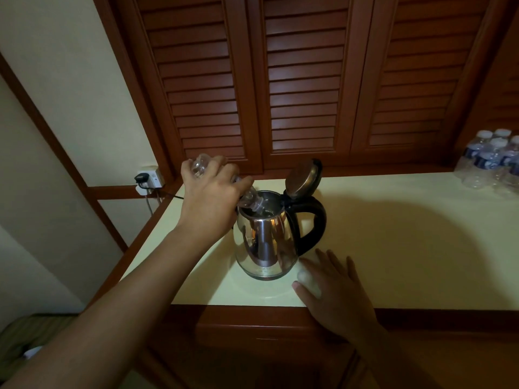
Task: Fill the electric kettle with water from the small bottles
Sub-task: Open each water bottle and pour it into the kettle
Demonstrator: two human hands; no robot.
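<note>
Left grip [209, 192] curled round bottle [248, 198], neck tipped into open kettle [264, 242] mid-frame; right grip [334, 287] flat on counter [421, 234], fingers [335, 261] straight.

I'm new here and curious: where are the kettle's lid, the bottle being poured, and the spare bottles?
kettle lid [302, 178], head view, middle of the raised lid's round face.
bottle [249, 201], head view, its neck, the lower end.
spare bottles [485, 160], head view, one bottle's dark label.
</note>
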